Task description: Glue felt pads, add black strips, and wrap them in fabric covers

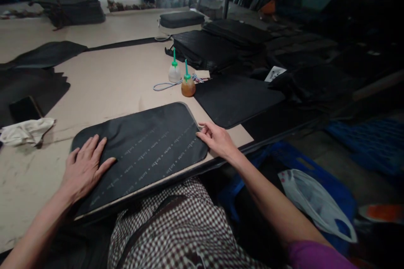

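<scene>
A dark rounded fabric panel [148, 147] with faint printed lettering in rows lies on the beige table [104, 80], overhanging its near edge. My left hand [83, 168] rests flat on the panel's left end, fingers spread. At the panel's right edge my right hand [216, 138] touches the border with its fingertips. Neither hand holds anything. Just beyond the panel stand two small glue bottles with green nozzles, one clear [174, 71] and one amber [188, 85].
A second black panel [235, 98] lies to the right of the bottles. Stacks of black panels [221, 44] fill the back right, more stacks [72, 8] the far left. A crumpled white cloth [27, 130] lies at left. Blue crates [315, 180] and a plastic bag [315, 201] sit below.
</scene>
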A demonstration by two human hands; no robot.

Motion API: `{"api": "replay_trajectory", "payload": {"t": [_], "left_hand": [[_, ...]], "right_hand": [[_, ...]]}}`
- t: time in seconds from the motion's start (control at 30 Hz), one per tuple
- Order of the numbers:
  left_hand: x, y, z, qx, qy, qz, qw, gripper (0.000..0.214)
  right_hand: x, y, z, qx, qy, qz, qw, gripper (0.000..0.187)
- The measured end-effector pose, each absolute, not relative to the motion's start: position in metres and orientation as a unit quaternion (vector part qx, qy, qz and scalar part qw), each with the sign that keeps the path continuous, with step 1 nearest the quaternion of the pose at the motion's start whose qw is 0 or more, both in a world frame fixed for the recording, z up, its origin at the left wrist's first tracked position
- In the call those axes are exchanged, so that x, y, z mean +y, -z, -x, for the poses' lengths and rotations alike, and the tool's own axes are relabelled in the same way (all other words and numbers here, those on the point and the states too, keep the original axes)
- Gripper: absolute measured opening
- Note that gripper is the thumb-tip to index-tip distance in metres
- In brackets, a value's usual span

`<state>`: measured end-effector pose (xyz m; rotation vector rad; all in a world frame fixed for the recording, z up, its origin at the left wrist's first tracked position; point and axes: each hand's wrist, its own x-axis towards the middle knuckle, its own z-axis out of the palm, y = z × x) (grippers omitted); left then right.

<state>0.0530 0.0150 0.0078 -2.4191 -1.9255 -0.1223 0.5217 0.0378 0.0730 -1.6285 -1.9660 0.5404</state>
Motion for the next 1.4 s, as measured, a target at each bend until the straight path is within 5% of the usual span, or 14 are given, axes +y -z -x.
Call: {"api": "replay_trajectory", "payload": {"t": [0.47, 0.6, 1.07, 1.4], "left_hand": [[0.015, 0.001, -0.049, -0.608, 0.050, 0.790, 0.057, 0.078], [0.015, -0.001, -0.051, -0.608, 0.048, 0.790, 0.061, 0.076], [0.014, -0.005, -0.055, -0.611, 0.047, 0.788, 0.061, 0.071], [0.013, -0.002, -0.054, -0.604, 0.056, 0.791, 0.077, 0.071]], "right_hand": [[0.103, -0.069, -0.508, -0.689, -0.182, 0.653, 0.257, 0.032], [0.103, -0.066, -0.510, -0.706, -0.160, 0.645, 0.244, 0.020], [0.181, -0.072, -0.493, -0.859, -0.045, 0.488, 0.148, 0.031], [0.211, -0.060, -0.481, -0.857, -0.030, 0.496, 0.138, 0.018]]}}
